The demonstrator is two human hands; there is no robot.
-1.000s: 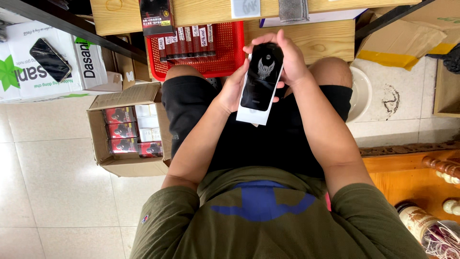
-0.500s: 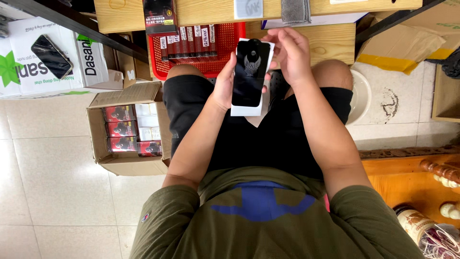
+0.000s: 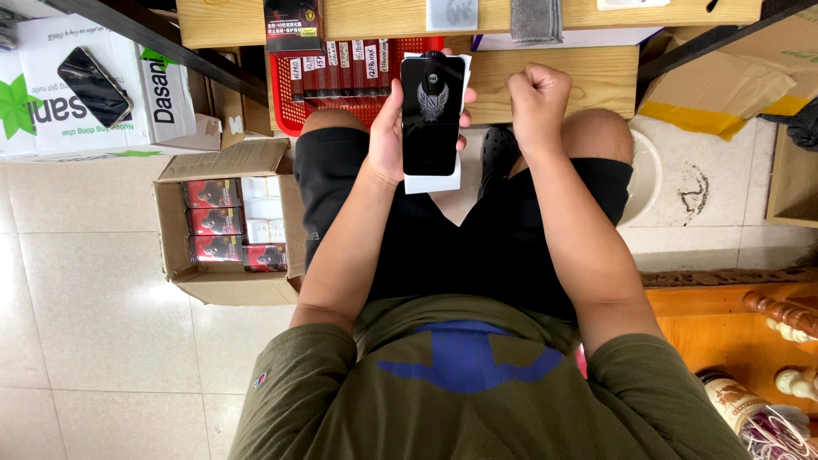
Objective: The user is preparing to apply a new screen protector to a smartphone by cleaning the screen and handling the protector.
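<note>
The left hand (image 3: 388, 136) grips a black glass sheet (image 3: 432, 115) together with its white sleeve (image 3: 430, 181), above the lap, in front of the red basket (image 3: 290, 115). The sheet appears partly drawn out of the sleeve; full removal remains. The right hand (image 3: 535, 102) is clenched, empty as far as visible. The sheet is glossy, with a grey winged emblem.
</note>
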